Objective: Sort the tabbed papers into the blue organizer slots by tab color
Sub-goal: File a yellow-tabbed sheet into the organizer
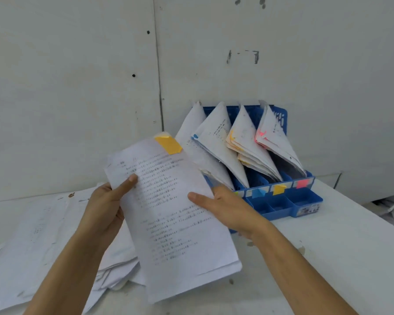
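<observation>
On the white table (328, 246), far left, we list a loose paper pile (39, 235). Centre: our left hand (105, 205) and right hand (225, 208) each pinch a side edge of the yellow-tabbed sheaf (175, 212), held above the table. Right: blue organizer (305, 208), slots holding leaning papers: first tab unclear, then blue-tabbed papers (216, 142), yellow-tabbed papers (246, 142), pink-tabbed papers (275, 142).

A white counter (328, 264) set against a pale wall carries a sprawling heap of loose papers (32, 237) at left and a blue organizer (305, 204) at right, with small brown stains (301, 250) marking its bare surface nearby.
</observation>
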